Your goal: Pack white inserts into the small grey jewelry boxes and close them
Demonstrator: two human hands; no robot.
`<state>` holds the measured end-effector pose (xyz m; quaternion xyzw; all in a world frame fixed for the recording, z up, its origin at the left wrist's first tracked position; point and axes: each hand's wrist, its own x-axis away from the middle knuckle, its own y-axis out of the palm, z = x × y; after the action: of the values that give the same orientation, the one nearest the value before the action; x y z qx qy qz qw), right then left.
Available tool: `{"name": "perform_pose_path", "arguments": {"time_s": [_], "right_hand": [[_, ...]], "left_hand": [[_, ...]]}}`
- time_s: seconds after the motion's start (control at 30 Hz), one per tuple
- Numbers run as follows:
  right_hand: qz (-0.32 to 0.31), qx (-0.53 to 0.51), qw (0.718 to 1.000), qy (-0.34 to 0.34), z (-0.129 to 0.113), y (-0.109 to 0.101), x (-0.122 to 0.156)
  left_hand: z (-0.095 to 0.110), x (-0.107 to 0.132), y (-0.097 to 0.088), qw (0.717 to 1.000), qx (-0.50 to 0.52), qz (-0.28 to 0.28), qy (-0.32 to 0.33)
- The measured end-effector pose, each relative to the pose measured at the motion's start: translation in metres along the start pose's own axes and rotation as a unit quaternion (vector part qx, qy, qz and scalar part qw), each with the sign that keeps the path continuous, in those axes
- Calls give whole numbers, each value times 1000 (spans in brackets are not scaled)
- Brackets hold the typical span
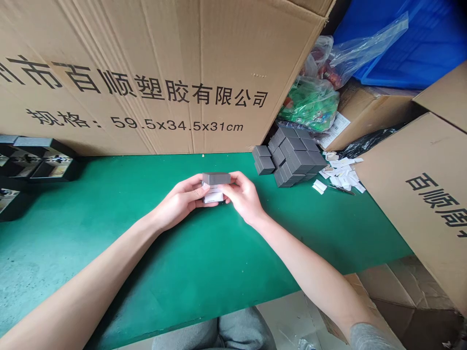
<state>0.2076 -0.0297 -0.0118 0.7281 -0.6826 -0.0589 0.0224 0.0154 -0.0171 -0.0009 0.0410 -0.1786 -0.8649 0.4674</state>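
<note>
A small dark grey box [216, 178] is held between my two hands above the green table, its grey top facing up and away. Below that top, a white piece [213, 197] shows between my fingers; whether it is a label or an insert I cannot make out. My left hand [180, 198] grips the box from the left, thumb against the front. From the right, my right hand [245, 197] closes on it, thumb also near the front. The underside of the box is hidden by my fingers.
Behind stands a large printed carton [146, 73]. Stacked grey boxes [297, 155] and a pile of white slips [343, 172] lie to the right, beside another carton [419, 194]. Several open black boxes [54, 163] sit at left. The green table's [164, 291] front edge is near my lap.
</note>
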Motion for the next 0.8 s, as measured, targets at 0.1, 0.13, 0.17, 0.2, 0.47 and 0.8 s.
{"name": "perform_pose_path", "arguments": {"time_s": [0.1,0.13,0.17,0.2,0.47,0.8], "right_hand": [[19,5,1000,-19,-1,2,2],[29,11,999,-29,-1,3,3],[37,23,998,-42,-1,4,5],[45,39,997,-58,-2,4,6],[26,317,914,-251,4,-6,8],[-31,541,787,-295,-2,-16,4]], "left_hand": [[0,0,1,1000,-5,-1,1],[0,0,2,1000,-6,2,1],[1,0,3,1000,-6,5,3],[1,0,4,1000,-4,10,5],[0,-2,5,999,7,34,13],[-5,-2,3,998,-46,25,30]]}}
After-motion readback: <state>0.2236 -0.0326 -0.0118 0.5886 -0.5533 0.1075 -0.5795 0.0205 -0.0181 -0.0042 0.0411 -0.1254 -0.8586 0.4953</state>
